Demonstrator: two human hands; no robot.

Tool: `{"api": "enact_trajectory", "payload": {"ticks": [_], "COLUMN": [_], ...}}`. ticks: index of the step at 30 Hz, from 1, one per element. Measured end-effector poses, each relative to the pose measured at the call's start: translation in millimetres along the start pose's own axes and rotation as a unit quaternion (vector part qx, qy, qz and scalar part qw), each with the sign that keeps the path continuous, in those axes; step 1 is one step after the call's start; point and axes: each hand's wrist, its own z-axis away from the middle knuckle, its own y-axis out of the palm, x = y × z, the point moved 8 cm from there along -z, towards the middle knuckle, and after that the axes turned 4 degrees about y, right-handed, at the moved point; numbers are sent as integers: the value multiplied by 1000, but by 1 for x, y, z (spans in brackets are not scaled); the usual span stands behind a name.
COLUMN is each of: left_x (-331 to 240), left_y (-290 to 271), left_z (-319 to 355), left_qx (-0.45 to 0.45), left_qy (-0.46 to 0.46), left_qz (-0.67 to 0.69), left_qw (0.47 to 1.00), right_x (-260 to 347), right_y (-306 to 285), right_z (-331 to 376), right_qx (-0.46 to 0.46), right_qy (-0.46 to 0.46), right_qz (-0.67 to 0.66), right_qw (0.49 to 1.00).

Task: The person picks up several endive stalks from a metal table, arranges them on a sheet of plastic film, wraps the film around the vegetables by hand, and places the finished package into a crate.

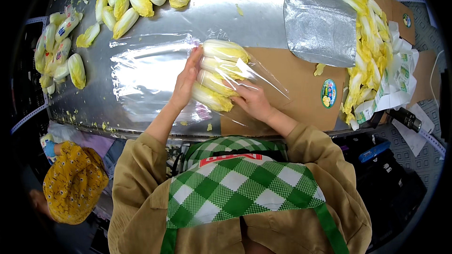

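Several small napa cabbages (223,51) lie side by side in a clear plastic bag (268,77) on the table in front of me, pale stem ends left and yellow leaf tips right. My left hand (187,79) is laid flat, fingers stretched, against the stem ends. My right hand (254,101) grips the leafy ends of the lower cabbages, its fingertips partly hidden among the leaves; I cannot tell whether they are inside the film. A stack of empty clear bags (146,72) lies flat just left of my left hand.
Under the bag is a brown cardboard sheet (301,77) with an oval sticker. Loose cabbages (141,4) lie far left, wrapped ones (61,42) at the left edge. A metal sheet (320,28) and trimmed yellow leaves (367,61) are right. A person in a yellow patterned cap (75,183) is lower left.
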Motion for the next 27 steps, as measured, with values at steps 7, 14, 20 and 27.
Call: {"api": "enact_trajectory", "payload": {"ticks": [7, 14, 20, 27], "left_x": [-1, -5, -18, -7], "left_y": [2, -6, -17, -7], "left_z": [0, -6, -10, -36], "left_qx": [19, 12, -40, 16], "left_qy": [-5, 6, 62, 17], "left_qz": [-24, -39, -155, -84], "left_qw": [1000, 999, 985, 996], "right_x": [-4, -1, -24, -61], "right_y": [23, 27, -12, -9], "right_z": [-13, -21, 10, -8], "right_qx": [11, 6, -61, -97], "right_qy": [8, -22, 86, 242], "right_qz": [-111, 84, -45, -219], "right_qw": [994, 996, 993, 940]}}
